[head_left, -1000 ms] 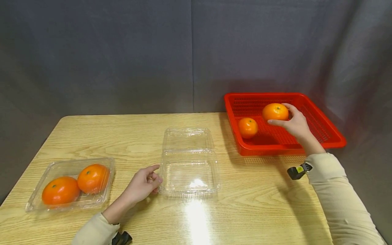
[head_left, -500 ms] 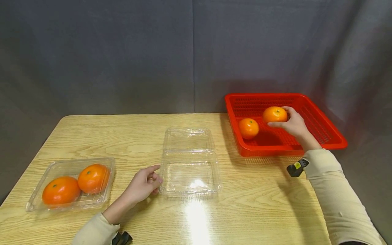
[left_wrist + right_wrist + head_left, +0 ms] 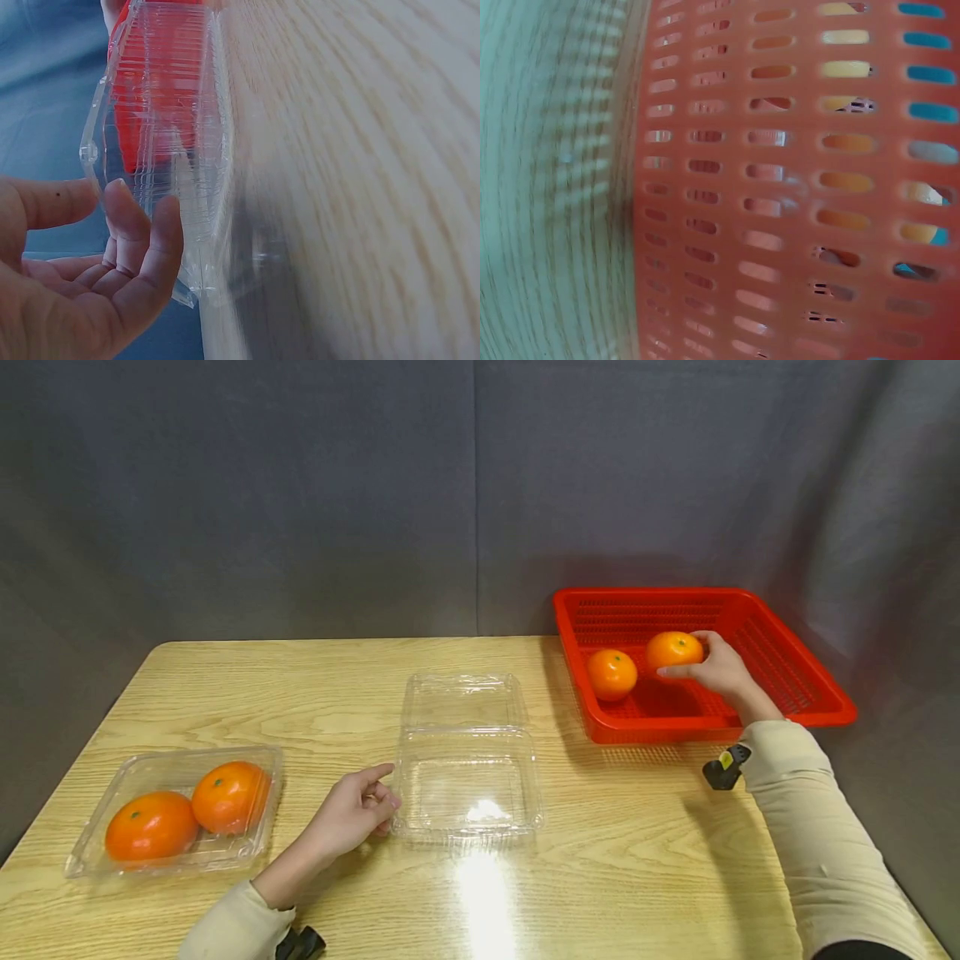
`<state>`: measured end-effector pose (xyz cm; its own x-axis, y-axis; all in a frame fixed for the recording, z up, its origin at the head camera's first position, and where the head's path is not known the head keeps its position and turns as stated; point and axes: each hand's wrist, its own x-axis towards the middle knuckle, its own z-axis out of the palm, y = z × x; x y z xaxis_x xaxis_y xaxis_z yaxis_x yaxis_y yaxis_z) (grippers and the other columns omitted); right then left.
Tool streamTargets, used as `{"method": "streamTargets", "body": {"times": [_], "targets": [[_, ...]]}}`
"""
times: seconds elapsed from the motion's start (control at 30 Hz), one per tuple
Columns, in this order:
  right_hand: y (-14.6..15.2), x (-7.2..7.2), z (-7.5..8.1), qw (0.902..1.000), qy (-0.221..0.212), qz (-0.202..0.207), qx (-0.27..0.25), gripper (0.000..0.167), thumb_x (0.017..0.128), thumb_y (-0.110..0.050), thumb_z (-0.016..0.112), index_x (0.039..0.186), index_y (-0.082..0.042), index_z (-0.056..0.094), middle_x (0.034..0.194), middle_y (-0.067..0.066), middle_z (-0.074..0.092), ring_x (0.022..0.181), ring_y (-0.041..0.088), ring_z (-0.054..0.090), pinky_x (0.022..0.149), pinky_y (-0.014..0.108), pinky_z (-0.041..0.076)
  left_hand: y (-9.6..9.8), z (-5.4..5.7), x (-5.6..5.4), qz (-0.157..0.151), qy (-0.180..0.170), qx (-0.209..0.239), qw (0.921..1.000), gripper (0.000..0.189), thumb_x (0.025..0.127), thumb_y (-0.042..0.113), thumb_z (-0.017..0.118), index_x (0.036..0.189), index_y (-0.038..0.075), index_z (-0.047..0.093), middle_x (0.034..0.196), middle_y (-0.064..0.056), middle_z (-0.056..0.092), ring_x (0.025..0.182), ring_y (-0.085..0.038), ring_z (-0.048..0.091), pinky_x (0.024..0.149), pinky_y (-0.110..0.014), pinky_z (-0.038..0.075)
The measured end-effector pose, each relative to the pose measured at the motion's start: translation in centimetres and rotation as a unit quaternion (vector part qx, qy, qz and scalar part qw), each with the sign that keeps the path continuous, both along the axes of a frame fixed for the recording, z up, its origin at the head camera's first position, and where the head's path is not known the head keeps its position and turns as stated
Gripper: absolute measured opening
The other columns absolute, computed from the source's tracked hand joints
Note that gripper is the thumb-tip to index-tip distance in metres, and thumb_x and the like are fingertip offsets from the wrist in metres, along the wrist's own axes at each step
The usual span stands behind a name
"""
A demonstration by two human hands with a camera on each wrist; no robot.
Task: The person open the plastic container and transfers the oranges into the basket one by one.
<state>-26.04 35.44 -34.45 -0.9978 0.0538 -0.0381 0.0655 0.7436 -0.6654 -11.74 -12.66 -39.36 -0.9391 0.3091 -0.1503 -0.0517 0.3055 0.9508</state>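
Note:
My right hand grips an orange between thumb and fingers, low inside the red basket. A second orange lies to its left in the basket. In the right wrist view the basket wall hides most of this hand, with orange colour showing through the slots. My left hand rests beside a clear plastic clamshell box, whose lid lies back flat. In the left wrist view, the fingertips are right at the box's side wall, loosely bent.
On the left of the wooden table stands a second clear clamshell box with two oranges in it. A grey curtain hangs behind the table. The basket's right part reaches past the table's right side.
My right hand has lowered the orange further into the basket, close to the other orange. The left hand and both clamshell boxes have stayed in place.

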Motion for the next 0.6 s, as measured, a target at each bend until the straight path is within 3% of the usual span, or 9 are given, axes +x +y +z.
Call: {"method": "streamTargets", "body": {"times": [0.23, 0.6], "targets": [[-0.1, 0.0, -0.5, 0.9997, -0.020, 0.007, -0.009, 0.087, 0.076, -0.033, 0.073, 0.135, 0.007, 0.022, 0.125, 0.029, 0.037, 0.103, 0.039, 0.040, 0.086, 0.046, 0.037, 0.0, 0.1, 0.1, 0.003, -0.003, 0.001, 1.0000, 0.052, 0.089, -0.007, 0.050, 0.134, -0.016, 0.027, 0.079, -0.014, 0.054, 0.060, -0.018, 0.053, 0.056, -0.028, 0.049], [0.1, -0.6, -1.2, 0.9989, -0.038, 0.020, 0.018, 0.087, 0.073, -0.033, 0.076, 0.132, 0.008, 0.026, 0.122, 0.030, 0.038, 0.106, 0.041, 0.039, 0.092, 0.052, 0.033, 0.0, 0.1, 0.1, 0.003, -0.004, 0.000, 1.0000, 0.051, 0.089, -0.009, 0.048, 0.134, -0.016, 0.027, 0.081, -0.015, 0.054, 0.062, -0.020, 0.054, 0.057, -0.028, 0.049]]}}
